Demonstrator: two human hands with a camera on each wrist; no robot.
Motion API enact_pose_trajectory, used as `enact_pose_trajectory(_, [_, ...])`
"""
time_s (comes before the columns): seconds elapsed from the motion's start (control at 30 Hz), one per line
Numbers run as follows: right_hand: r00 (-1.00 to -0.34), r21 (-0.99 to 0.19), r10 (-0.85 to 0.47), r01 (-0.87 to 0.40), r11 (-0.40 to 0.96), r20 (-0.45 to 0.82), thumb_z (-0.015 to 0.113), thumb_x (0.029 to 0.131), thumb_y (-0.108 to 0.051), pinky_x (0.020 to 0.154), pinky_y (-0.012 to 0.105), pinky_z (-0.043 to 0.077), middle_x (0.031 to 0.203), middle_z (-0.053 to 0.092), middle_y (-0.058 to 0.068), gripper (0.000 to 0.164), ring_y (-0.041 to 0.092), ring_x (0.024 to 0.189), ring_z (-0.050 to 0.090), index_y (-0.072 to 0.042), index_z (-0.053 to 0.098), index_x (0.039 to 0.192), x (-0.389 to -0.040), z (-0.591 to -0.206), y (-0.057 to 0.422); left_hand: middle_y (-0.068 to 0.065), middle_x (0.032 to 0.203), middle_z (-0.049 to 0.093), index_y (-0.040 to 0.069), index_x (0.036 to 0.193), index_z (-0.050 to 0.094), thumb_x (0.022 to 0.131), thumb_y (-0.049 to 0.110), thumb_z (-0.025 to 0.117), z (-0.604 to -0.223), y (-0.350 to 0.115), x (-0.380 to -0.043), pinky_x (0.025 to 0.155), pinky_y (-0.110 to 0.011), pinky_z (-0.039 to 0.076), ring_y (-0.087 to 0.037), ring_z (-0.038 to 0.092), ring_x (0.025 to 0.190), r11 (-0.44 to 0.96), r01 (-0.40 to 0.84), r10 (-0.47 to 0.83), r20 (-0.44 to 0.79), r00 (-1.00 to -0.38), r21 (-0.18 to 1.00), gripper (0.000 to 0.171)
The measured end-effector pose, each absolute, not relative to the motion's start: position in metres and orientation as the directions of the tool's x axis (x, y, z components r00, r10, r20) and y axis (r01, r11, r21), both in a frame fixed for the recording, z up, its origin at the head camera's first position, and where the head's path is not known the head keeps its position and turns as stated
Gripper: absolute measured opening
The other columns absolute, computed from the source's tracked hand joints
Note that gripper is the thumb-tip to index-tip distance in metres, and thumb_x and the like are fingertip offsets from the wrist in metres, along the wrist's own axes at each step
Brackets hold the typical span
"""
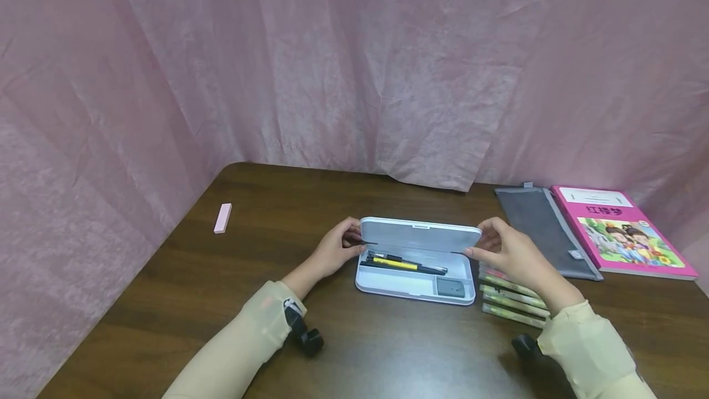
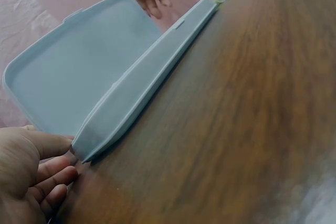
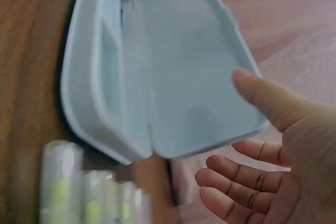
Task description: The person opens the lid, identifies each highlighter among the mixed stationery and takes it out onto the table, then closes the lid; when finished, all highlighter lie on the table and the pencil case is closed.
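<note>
A pale blue pencil case (image 1: 396, 284) lies on the table with its lid (image 1: 418, 236) raised. In its long compartment are several dark pens and a yellow one (image 1: 399, 262); a small grey block (image 1: 450, 288) sits in the right compartment. My left hand (image 1: 336, 248) pinches the case's left end near the hinge between thumb and fingers, seen closely in the left wrist view. At the lid's right corner is my right hand (image 1: 511, 254). In the right wrist view its thumb (image 3: 257, 90) lies over the inner face of the lid, and the index finger reaches behind.
Several slim clear tubes with green patterns (image 1: 512, 303) lie right of the case. Farther right are a grey zip pouch (image 1: 540, 233) and a pink picture book (image 1: 626, 233). A small pink block (image 1: 223, 218) lies far left. Pink curtains (image 1: 332, 79) hang behind the table.
</note>
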State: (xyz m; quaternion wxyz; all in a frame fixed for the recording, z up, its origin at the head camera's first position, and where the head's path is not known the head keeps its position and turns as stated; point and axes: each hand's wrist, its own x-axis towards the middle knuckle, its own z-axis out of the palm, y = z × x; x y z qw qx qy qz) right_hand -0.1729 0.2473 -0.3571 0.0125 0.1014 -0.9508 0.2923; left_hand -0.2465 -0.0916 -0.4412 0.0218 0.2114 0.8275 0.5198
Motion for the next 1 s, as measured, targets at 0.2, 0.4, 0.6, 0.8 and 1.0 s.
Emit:
enact_pose_trajectory(0.2, [-0.978, -0.55, -0.193, -0.201, 0.81, 0.074, 0.062, 0.09, -0.046, 0.08, 0.044, 0.054, 0.108, 0.065, 0.014, 0.054, 0.025, 0.097, 0.063, -0.003, 0.052, 0.121, -0.173, -0.34, 0.242, -0.013, 0.111, 0.064, 0.009, 0.112, 0.057, 0.084, 0.0, 0.069, -0.437, -0.091, -0.245, 0.084, -0.032, 0.048, -0.027, 0.062, 0.106, 0.386, 0.33, 0.378, 0.178, -0.908, 0.861, 0.031])
enact_pose_trajectory(0.4, [-0.975, -0.546, -0.202, -0.219, 0.809, 0.092, 0.061, 0.092, -0.046, 0.078, 0.036, 0.05, 0.103, 0.066, 0.01, 0.05, 0.022, 0.093, 0.062, -0.004, 0.053, 0.117, -0.177, -0.335, 0.236, -0.011, 0.109, 0.065, 0.01, 0.11, 0.058, 0.085, 0.0, 0.069, -0.437, -0.09, -0.244, 0.083, -0.03, 0.048, -0.026, 0.062, 0.105, 0.409, 0.345, 0.376, 0.188, -0.907, 0.845, 0.029])
enact_pose_trajectory(0.6, [-0.976, -0.556, -0.207, -0.21, 0.804, 0.068, 0.063, 0.09, -0.045, 0.074, 0.031, 0.049, 0.101, 0.066, 0.009, 0.049, 0.019, 0.091, 0.061, -0.004, 0.055, 0.115, -0.179, -0.338, 0.236, -0.01, 0.108, 0.064, 0.01, 0.108, 0.058, 0.085, 0.0, 0.069, -0.437, -0.089, -0.243, 0.081, -0.029, 0.048, -0.026, 0.062, 0.105, 0.414, 0.355, 0.382, 0.194, -0.903, 0.838, 0.028])
enact_pose_trajectory(0.8, [-0.974, -0.581, -0.22, -0.207, 0.787, 0.049, 0.066, 0.088, -0.043, 0.076, 0.031, 0.049, 0.102, 0.067, 0.009, 0.049, 0.021, 0.093, 0.061, -0.004, 0.056, 0.116, -0.176, -0.341, 0.237, -0.01, 0.106, 0.063, 0.009, 0.104, 0.059, 0.084, 0.001, 0.07, -0.438, -0.089, -0.242, 0.079, -0.027, 0.047, -0.025, 0.062, 0.102, 0.405, 0.36, 0.383, 0.201, -0.901, 0.841, 0.024])
enact_pose_trajectory(1.0, [-0.969, -0.59, -0.235, -0.23, 0.774, 0.07, 0.068, 0.088, -0.041, 0.078, 0.032, 0.05, 0.101, 0.068, 0.006, 0.044, 0.019, 0.093, 0.063, -0.006, 0.058, 0.114, -0.173, -0.346, 0.236, -0.01, 0.105, 0.063, 0.008, 0.104, 0.06, 0.084, 0.0, 0.07, -0.438, -0.091, -0.244, 0.077, -0.025, 0.049, -0.024, 0.062, 0.099, 0.395, 0.396, 0.403, 0.232, -0.886, 0.829, 0.024])
